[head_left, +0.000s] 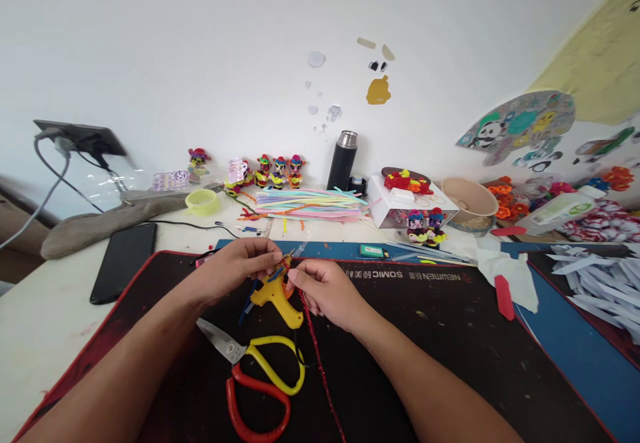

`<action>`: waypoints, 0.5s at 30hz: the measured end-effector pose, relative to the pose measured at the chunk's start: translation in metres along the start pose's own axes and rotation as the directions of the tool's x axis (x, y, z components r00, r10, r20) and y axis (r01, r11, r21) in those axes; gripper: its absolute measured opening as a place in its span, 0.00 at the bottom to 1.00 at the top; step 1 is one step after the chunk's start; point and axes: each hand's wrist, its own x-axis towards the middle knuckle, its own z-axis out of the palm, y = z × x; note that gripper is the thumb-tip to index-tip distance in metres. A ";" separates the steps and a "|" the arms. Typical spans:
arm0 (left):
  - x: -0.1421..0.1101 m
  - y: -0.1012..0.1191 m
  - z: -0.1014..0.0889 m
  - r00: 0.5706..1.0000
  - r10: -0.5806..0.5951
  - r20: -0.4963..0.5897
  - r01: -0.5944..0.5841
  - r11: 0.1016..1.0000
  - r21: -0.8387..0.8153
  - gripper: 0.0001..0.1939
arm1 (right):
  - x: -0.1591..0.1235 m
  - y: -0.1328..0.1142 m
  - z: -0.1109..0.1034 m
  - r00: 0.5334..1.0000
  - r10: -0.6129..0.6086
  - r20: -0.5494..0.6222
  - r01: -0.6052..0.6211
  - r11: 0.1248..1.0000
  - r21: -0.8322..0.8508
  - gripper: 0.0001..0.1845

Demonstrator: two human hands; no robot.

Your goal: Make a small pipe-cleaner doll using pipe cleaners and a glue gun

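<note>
My left hand (pixel 250 259) is closed in a pinch at a small red and blue piece (pixel 283 268), whose kind I cannot make out. My right hand (pixel 327 293) is closed, with thumb and fingers on a sparkly red pipe cleaner (pixel 314 336). From there the pipe cleaner trails down over the dark mat to the bottom edge. Just below both hands lies a yellow glue gun (pixel 280 299), its nozzle end partly hidden by the fingers. Open-bladed scissors (pixel 236 351), with one yellow and one red handle, lie nearer to me, left of the pipe cleaner.
A black phone (pixel 123 263) lies left of the mat (pixel 425 336). Behind are pastel pipe cleaners (pixel 310 204), several small figures (pixel 279 171), a black flask (pixel 343 161) and a white box (pixel 410 204). White paper strips (pixel 597 289) and a bottle (pixel 563 209) occupy the right.
</note>
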 end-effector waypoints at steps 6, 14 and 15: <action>-0.002 0.001 -0.011 0.997 0.070 -0.020 -0.070 0.998 0.007 0.21 | 0.001 0.003 -0.003 0.999 -0.037 -0.010 0.038 0.999 0.035 0.18; -0.005 0.002 -0.006 0.981 0.192 -0.012 -0.188 0.969 0.161 0.15 | 0.001 0.002 -0.002 1.000 -0.025 -0.006 0.026 0.997 0.067 0.18; -0.005 0.002 -0.006 0.981 0.193 -0.012 -0.188 0.965 0.182 0.15 | 0.001 0.002 -0.002 1.000 -0.022 -0.008 0.023 0.997 0.069 0.18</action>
